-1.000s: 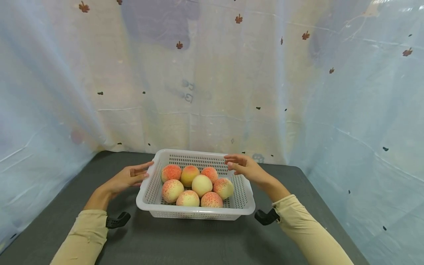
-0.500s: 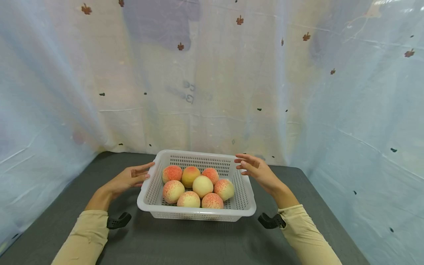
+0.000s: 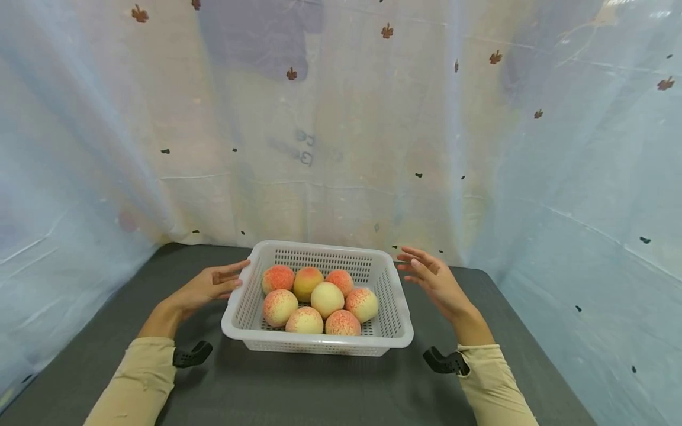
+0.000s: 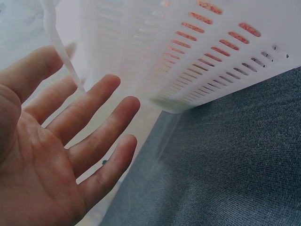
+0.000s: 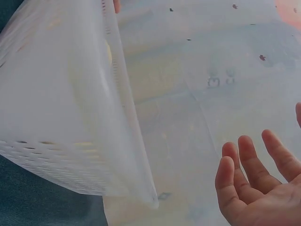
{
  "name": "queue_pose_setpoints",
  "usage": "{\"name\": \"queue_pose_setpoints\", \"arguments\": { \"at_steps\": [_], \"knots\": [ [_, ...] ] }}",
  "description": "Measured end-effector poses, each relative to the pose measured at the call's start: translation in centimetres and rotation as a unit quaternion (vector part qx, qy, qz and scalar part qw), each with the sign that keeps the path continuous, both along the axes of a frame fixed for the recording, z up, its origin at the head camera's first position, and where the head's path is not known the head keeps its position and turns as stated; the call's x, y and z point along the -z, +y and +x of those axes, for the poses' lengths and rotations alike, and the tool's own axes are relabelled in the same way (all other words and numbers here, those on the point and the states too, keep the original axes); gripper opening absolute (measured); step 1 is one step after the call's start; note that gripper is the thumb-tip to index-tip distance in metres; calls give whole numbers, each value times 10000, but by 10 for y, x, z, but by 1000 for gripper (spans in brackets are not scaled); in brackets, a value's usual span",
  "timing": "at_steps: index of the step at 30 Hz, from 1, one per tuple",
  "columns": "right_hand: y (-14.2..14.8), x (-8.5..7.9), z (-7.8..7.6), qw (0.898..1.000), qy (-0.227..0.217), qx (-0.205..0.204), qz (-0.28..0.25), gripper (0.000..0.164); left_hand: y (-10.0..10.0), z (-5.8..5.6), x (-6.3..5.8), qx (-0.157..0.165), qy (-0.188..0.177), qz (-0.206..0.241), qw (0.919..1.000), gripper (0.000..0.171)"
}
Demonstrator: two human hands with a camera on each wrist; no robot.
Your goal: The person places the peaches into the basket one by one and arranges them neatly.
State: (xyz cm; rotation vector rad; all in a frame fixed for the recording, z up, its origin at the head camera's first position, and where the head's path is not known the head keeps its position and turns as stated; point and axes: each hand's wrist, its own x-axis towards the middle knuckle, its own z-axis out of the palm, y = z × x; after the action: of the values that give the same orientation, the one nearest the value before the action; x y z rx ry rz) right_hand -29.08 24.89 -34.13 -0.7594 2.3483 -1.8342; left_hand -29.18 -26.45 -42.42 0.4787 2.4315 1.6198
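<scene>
Several peaches [image 3: 327, 299], yellow with red blush, lie in a white perforated plastic basket [image 3: 317, 339] in the middle of the table. Beside its left edge is my left hand [image 3: 208, 289], its fingertips touching the rim. In the left wrist view this hand [image 4: 61, 146] has its fingers spread and nearly straight, with two fingertips partly behind the basket rim [image 4: 60, 49]. Right of the basket, my right hand [image 3: 434, 284] hangs apart from it, fingers loosely bent and holding nothing. The right wrist view shows this hand [image 5: 258, 183] away from the basket wall [image 5: 51, 94].
The dark grey table [image 3: 298, 390] extends around the basket. A pale plastic curtain [image 3: 341, 148] with small leaf prints hangs behind it and at both sides. Each wrist wears a black strap mount, such as the left mount [image 3: 193, 355].
My right hand has moved from over the basket's far right corner to the right, clear of the rim. The left hand, basket and peaches stay almost as they were.
</scene>
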Motion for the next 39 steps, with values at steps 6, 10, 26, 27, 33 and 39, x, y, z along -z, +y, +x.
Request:
{"name": "queue_pose_setpoints", "arguments": {
  "at_steps": [6, 10, 26, 27, 33, 39],
  "knots": [
    [4, 5, 0, 9998, 79, 64, -178, 47, -1, -1, 0, 12, 64, 15, 10000, 68],
    [5, 10, 0, 9997, 24, 117, -191, 47, -2, -1, 2, -7, 31, -14, 10000, 68],
    [8, 22, -4, 9987, 246, 450, 17, 46, -3, -3, 5, -191, 55, -16, 9998, 67],
    [8, 23, -4, 9980, 314, 533, 113, 45, -3, -3, 4, -202, 48, -4, 9998, 67],
    [8, 23, 1, 9910, 682, 895, 721, 44, 1, 0, 2, -76, 95, 71, 9999, 65],
    [11, 20, 5, 9887, 806, 1016, 750, 45, 5, -2, 1, -146, 287, 128, 9994, 64]
  ]
}}
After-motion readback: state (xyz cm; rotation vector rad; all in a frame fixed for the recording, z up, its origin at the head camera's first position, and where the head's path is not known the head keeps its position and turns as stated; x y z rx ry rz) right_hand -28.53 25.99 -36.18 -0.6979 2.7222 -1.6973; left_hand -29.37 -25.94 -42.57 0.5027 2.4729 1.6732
